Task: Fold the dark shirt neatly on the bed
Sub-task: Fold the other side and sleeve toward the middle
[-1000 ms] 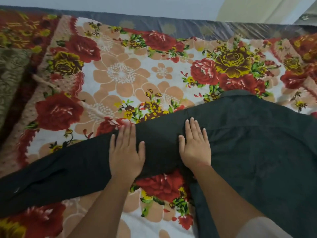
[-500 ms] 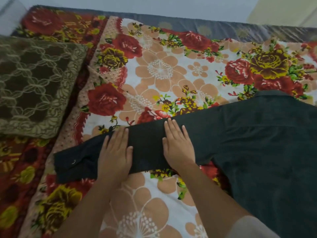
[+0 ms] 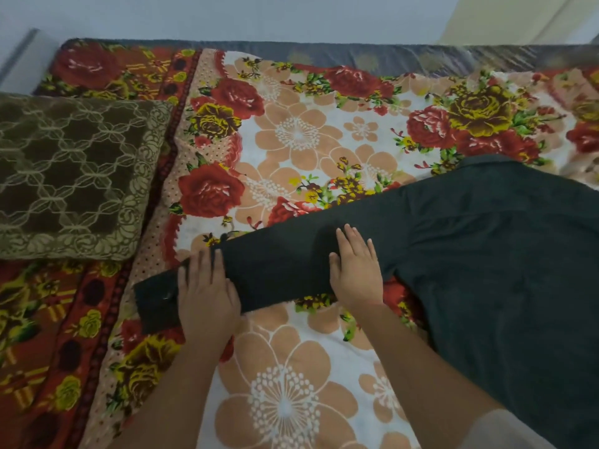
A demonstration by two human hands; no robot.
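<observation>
Smoothing outstretched sleeve (image 3: 282, 267) of dark shirt (image 3: 486, 254), lying flat on bed (image 3: 291, 367). Left hand (image 3: 207, 299) presses near cuff (image 3: 155, 296), right hand (image 3: 356, 273) nearer shoulder; fingers (image 3: 348, 238) straight, grasping nothing. Next, likely: pinch cuff, fold sleeve across body, crease kept straight.

One shirt (image 3: 486, 270) is lying on one bed (image 3: 356, 55), with one sleeve (image 3: 275, 264) stretching out leftward and one collar (image 3: 486, 158) showing at its far edge. Two hands are lying flat on that sleeve: the left hand (image 3: 205, 296) and the right hand (image 3: 356, 270). Two bare arms are reaching in from below, the left forearm (image 3: 168, 384) and the right forearm (image 3: 421, 358). One cushion (image 3: 71, 176) is sitting at the left. Two flowered covers are lying on the bed: one white sheet (image 3: 291, 134) and one red blanket (image 3: 107, 72). One button (image 3: 166, 298) is showing on the one cuff (image 3: 152, 303).
</observation>
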